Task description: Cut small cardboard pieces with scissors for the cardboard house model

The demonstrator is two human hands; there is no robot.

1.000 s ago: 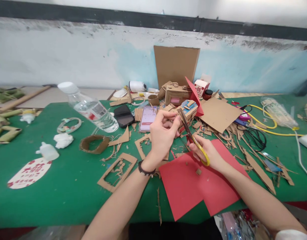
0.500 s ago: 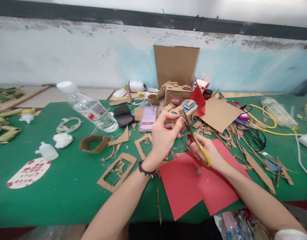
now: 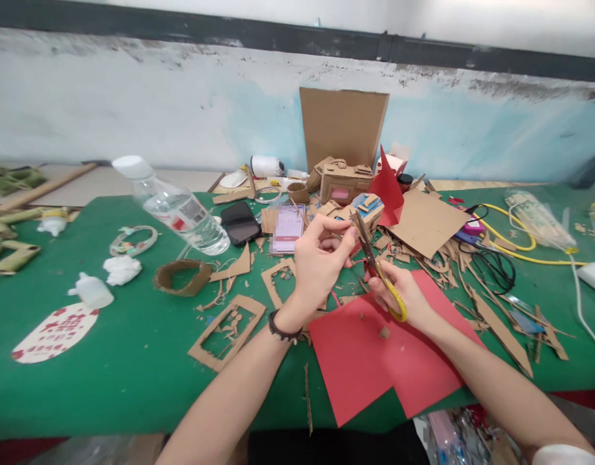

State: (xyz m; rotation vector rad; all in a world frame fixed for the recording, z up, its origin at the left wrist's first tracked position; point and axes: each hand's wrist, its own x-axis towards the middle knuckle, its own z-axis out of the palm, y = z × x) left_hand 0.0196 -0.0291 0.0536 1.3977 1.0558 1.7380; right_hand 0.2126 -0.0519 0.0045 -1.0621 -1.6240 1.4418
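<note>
Yellow-handled scissors (image 3: 381,274) are gripped in my right hand (image 3: 399,290), their blades pointing up and to the left toward my left fingertips. My left hand (image 3: 324,255) is pinched closed beside the blade tips; whatever lies between its fingers is too small and hidden to name. Below both hands lies a red sheet of paper (image 3: 360,361) with a step-shaped edge and a small cardboard scrap (image 3: 384,332) on it. Left of my left wrist rests a cut-out cardboard frame (image 3: 201,352).
A water bottle (image 3: 181,213) leans in view near a black phone (image 3: 240,223). A lit phone (image 3: 288,229) lies behind my left hand. Cardboard models (image 3: 346,184) stand at the back. Cardboard strips (image 3: 501,329) and a yellow cable (image 3: 524,255) spread on the right.
Both hands and the scissors stay almost in place. The folded red paper at the back has shifted slightly, and the view has moved a little.
</note>
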